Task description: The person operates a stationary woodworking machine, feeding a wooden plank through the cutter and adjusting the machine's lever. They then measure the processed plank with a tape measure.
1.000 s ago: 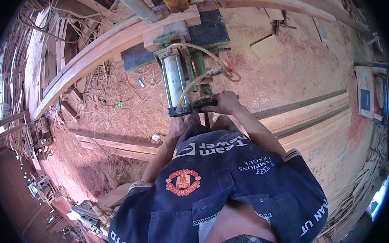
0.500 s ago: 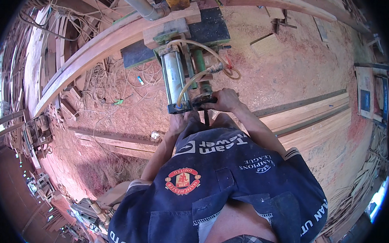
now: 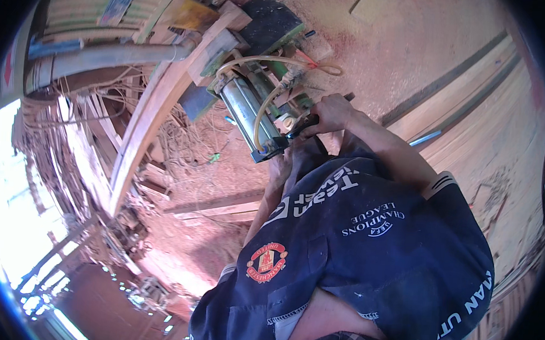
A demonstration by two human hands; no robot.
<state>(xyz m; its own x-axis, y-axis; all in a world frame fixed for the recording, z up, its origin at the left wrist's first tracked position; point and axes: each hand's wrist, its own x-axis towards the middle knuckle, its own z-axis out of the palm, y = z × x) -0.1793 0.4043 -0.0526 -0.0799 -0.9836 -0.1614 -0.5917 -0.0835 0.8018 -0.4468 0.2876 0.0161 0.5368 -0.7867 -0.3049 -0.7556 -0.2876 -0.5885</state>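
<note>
A silver pneumatic cylinder (image 3: 242, 108) with a black end cap points down toward me from the machine. My right hand (image 3: 334, 114) is closed round a dark, handle-like piece (image 3: 306, 126) beside the cap; its exact kind is unclear. The fingers of my left hand (image 3: 278, 167) are hidden below and behind the cap, with only the wrist side showing. A yellowish air hose (image 3: 260, 124) loops from the cylinder's lower end, and another hose bends to the right with a red tie (image 3: 313, 65). Behind the cylinder's far end sits a wooden block (image 3: 212, 57).
A long curved wooden beam (image 3: 145, 125) runs down the left from the machine. A grey pipe (image 3: 116, 66) crosses the upper left. Long boards (image 3: 464, 96) lie at right, and another plank (image 3: 222, 207) lies at left. Scrap wood and tangled cord cover the left floor.
The view has turned, so the machine and beam appear tilted and more of the left side shows. My right hand stays by the cap on the dark piece; my left remains under the cylinder.
</note>
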